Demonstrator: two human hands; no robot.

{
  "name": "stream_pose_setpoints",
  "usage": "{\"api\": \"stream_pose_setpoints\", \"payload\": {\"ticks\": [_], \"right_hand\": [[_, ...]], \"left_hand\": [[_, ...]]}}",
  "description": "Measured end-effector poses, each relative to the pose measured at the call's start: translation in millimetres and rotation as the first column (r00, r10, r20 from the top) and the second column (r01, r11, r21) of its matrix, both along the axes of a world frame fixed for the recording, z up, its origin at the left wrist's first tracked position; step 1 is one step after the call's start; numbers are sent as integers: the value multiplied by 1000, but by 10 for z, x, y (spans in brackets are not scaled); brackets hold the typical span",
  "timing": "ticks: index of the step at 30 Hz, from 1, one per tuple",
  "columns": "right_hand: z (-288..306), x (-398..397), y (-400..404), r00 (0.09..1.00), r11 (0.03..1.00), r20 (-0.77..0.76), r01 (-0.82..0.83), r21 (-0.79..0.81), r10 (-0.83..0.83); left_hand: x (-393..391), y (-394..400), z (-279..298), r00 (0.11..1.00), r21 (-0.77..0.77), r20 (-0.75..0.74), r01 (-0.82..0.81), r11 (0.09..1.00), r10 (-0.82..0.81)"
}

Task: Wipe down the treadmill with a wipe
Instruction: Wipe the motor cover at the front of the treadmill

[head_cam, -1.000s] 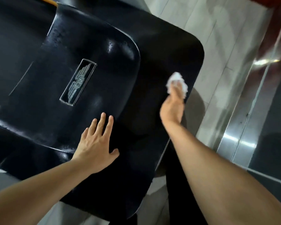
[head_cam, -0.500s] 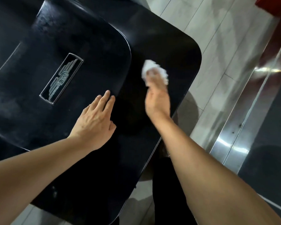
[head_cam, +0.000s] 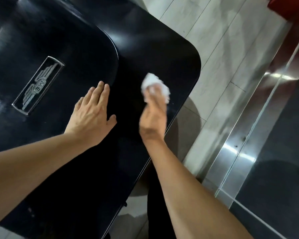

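Note:
The treadmill's glossy black cover (head_cam: 159, 54) fills the left and middle of the head view, with a silver winged badge (head_cam: 39, 85) on its raised panel. My right hand (head_cam: 154, 118) holds a crumpled white wipe (head_cam: 154, 83) and presses it on the flat black surface near the cover's right edge. My left hand (head_cam: 93, 114) rests flat with straight fingers on the cover, at the rim of the raised panel, a hand's width left of the right hand.
Pale floor tiles (head_cam: 223, 49) lie beyond the cover's rounded right corner. A shiny metal strip (head_cam: 245, 152) and a dark panel (head_cam: 283, 161) run along the right. Something red (head_cam: 290, 4) sits at the top right corner.
My right hand has dragged the wipe from the cover's right edge leftward onto the flat surface. My left hand has stayed flat on the cover while the view shifted.

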State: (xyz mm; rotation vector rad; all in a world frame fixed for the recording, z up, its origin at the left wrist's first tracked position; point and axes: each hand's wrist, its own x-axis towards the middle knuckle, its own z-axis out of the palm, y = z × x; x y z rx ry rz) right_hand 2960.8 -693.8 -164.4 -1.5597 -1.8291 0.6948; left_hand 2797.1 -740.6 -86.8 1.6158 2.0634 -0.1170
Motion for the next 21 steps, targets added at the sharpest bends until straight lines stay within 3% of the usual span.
{"api": "stream_pose_setpoints", "payload": {"ticks": [2,5,6,8,11,13,14,15,17,19,21], "right_hand": [[-65,260,-2,944,940,-44,319,-117,-326],[-9,328,89,902,885,-36,414,-211,-430],[15,290,127,933,920,-21,350,-175,-358],[73,134,227,999,998,-31,32,-51,-34],[177,-216,331,898,897,23,-440,49,440],[160,-289,478,811,808,119,-583,89,572],[154,-245,582,816,811,131,-576,107,562],[160,-140,698,871,864,115,-490,115,478],[115,167,934,989,989,70,-134,55,130],[77,387,1003,987,987,97,135,-91,-126],[61,308,1018,971,967,130,217,-134,-199]], "left_hand": [[12,46,-20,1000,-12,-1,-5,1000,5],[25,49,-48,999,-22,25,-25,999,25],[24,39,-44,999,-24,30,-28,999,29],[26,20,-39,999,-16,35,-34,999,34],[41,15,-59,997,-8,53,-56,998,56],[44,12,-72,997,-9,52,-65,998,65],[44,11,-72,996,-13,53,-70,997,71],[47,13,-68,995,-16,59,-76,997,77],[54,12,-74,994,-21,70,-80,997,81],[40,-1,-99,995,-12,67,-78,997,79],[27,-17,-119,994,-3,76,-81,997,81]]}}
